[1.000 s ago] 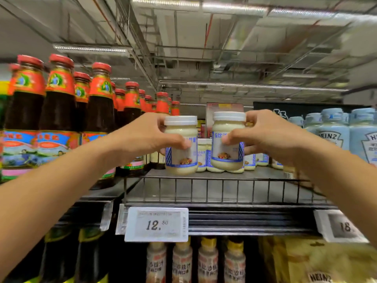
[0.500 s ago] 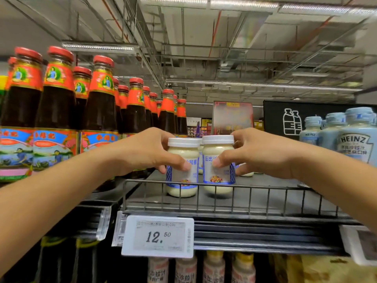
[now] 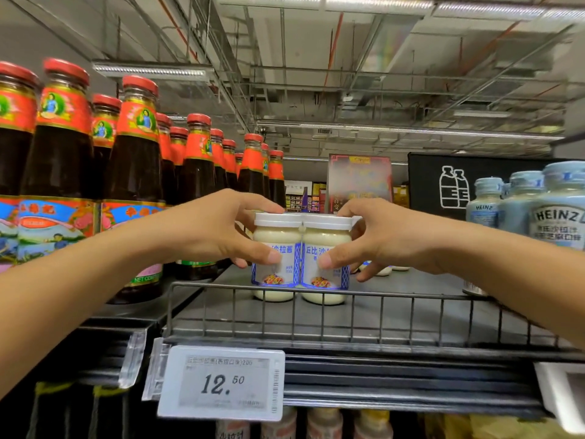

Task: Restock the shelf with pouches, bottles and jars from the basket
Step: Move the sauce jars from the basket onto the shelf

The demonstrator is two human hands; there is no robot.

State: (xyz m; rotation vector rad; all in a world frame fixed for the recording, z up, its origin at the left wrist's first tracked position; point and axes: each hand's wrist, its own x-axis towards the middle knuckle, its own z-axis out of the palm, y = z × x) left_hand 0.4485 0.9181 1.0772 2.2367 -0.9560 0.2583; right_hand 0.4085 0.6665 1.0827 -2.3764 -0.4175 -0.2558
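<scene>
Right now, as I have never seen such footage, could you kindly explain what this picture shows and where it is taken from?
There is no machine here: a person wears a camera on the head, looking forward at their own two bare arms. The left hand grips one white-lidded salad dressing jar, and the right hand grips a second jar touching it. Both jars appear to stand on the grey shelf behind its wire rail. Dark sauce bottles stand to the left, Heinz bottles to the right, and a price tag reading 12.50 hangs below.

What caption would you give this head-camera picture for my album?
Left hand grips the left jar, right hand the right jar, side by side on the wire-fronted shelf beside dark sauce bottles.
</scene>
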